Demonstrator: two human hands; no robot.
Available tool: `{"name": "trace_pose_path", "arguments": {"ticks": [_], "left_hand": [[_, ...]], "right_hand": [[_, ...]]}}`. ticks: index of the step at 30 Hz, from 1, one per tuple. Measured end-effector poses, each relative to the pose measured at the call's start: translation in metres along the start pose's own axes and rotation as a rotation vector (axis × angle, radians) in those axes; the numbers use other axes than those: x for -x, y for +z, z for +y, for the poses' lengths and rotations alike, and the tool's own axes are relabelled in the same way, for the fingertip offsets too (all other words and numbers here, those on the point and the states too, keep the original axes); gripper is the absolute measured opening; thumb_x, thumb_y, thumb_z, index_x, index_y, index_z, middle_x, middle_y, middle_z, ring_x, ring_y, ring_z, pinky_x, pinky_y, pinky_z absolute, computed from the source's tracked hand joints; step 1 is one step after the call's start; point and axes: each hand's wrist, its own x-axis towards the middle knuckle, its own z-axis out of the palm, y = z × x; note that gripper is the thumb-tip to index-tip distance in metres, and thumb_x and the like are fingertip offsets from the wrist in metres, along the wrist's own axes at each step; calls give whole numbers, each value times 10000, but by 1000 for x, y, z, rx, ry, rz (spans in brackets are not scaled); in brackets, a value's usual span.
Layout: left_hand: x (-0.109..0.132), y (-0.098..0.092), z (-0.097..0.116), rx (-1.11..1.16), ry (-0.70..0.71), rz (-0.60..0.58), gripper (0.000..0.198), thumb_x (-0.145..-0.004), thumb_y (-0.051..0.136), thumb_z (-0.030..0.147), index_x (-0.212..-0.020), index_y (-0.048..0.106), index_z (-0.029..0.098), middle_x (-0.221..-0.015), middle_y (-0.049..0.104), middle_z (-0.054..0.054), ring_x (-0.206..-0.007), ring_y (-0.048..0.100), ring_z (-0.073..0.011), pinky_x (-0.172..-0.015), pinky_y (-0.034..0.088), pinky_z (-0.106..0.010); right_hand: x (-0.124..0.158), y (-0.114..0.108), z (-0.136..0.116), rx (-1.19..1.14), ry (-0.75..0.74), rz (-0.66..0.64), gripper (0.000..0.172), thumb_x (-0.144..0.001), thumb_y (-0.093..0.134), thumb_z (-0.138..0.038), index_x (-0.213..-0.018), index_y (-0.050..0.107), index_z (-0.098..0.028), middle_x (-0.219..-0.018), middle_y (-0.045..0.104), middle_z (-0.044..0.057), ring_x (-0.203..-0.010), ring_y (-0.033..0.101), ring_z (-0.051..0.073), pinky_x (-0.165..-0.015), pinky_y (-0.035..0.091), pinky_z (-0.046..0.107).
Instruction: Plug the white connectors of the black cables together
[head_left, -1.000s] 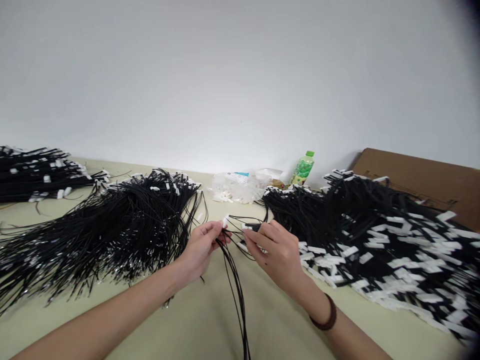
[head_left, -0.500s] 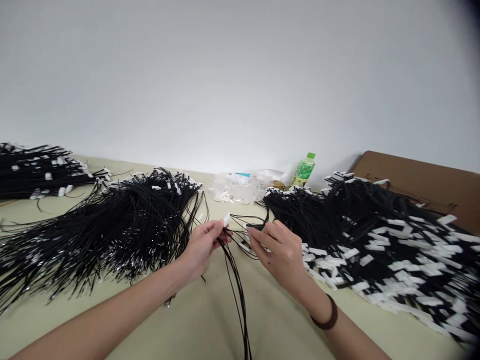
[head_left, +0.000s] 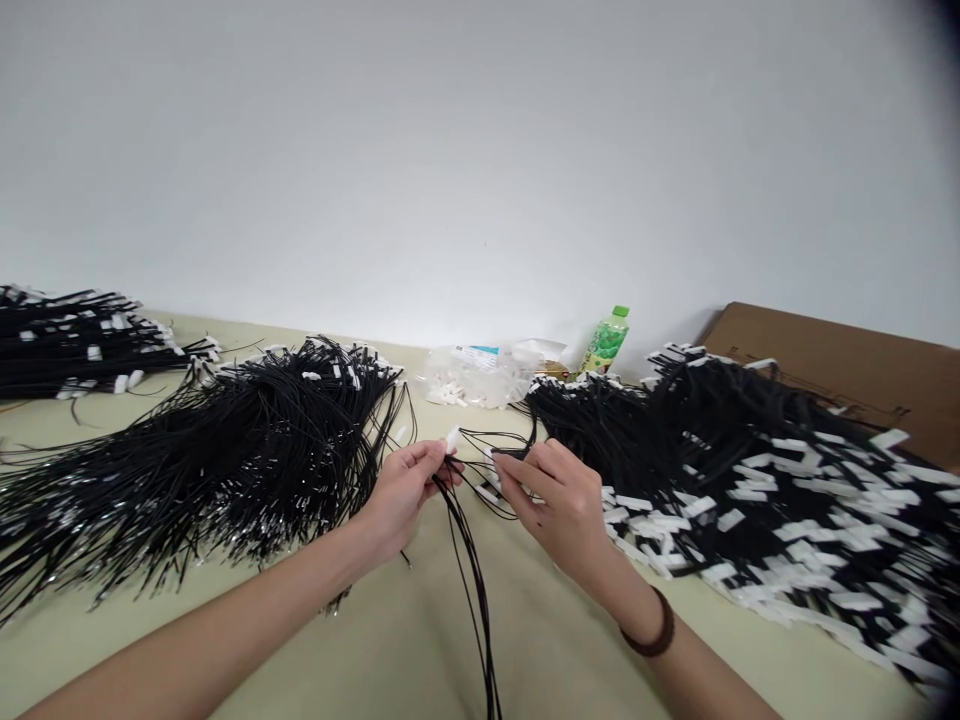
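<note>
Little has shifted since the earlier frames: the right hand (head_left: 564,505) has drawn slightly in toward the left hand (head_left: 405,490), and the black wire end (head_left: 511,453) it pinches now points at the white connector (head_left: 452,438). That connector sits at the left fingertips, pinched narrow between thumb and forefinger, above the middle of the surface (head_left: 420,630). The right grip is likewise narrow, closed on the wire end just behind its tip. A thin bundle of black wires (head_left: 472,570) hangs from the left hand down toward the near edge.

To do this step well, I judge the wire end wants holding close to its tip so it does not buckle, lined up straight with the connector's opening, while the left hand keeps the housing steady and turned the right way. Loose strands near the fingers could snag.

Heaps of black wires lie left (head_left: 225,450) and right (head_left: 750,470), with a bag of white parts (head_left: 472,375) and a green bottle (head_left: 606,340) behind.
</note>
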Motion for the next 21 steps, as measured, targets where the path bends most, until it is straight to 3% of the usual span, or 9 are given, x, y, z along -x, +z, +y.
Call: {"name": "trace_pose_path", "arguments": {"ticks": [21], "left_hand": [[-1, -1, -1, -1, 29, -32, 293, -608, 723, 394, -693, 634, 129, -664, 608, -19, -587, 506, -94, -616, 396, -233]], "right_hand": [[0, 0, 1, -43, 99, 15, 114, -825, 520, -135, -809, 632, -146, -598, 461, 5, -601, 392, 78, -565, 317, 212]]}}
